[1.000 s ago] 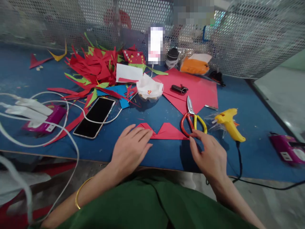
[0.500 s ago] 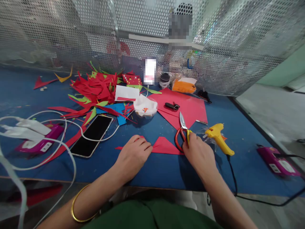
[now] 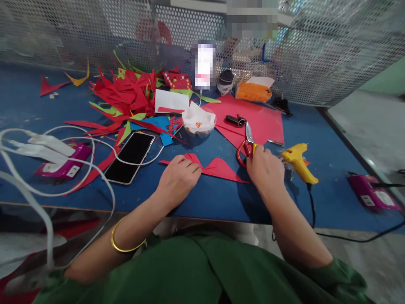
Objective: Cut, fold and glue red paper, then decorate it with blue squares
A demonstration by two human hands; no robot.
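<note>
A folded red paper piece [image 3: 218,169] with two pointed peaks lies on the blue table. My left hand [image 3: 179,179] rests on its left part with fingers curled down on it; the fingertips are hidden. My right hand [image 3: 266,171] grips the scissors [image 3: 243,153] by their red and yellow handles, the blades pointing away from me. The scissors lie just beyond the paper's right tip. Behind them is a large red sheet [image 3: 262,122] with a small black tool [image 3: 234,120] on it. A yellow glue gun [image 3: 299,160] lies right of my right hand.
Red and green paper scraps [image 3: 126,90] are heaped at the back left. A phone [image 3: 129,158] and white cables [image 3: 91,166] lie at left. A white-lined bowl [image 3: 199,122] stands mid-table. Purple power strips [image 3: 371,192] sit at both sides. A perforated metal screen [image 3: 190,25] closes the back.
The view has tilted down, so everything sits higher. My right hand has shifted slightly away from me with the scissors, uncovering the red paper's right tip. My left hand stays on the paper.
</note>
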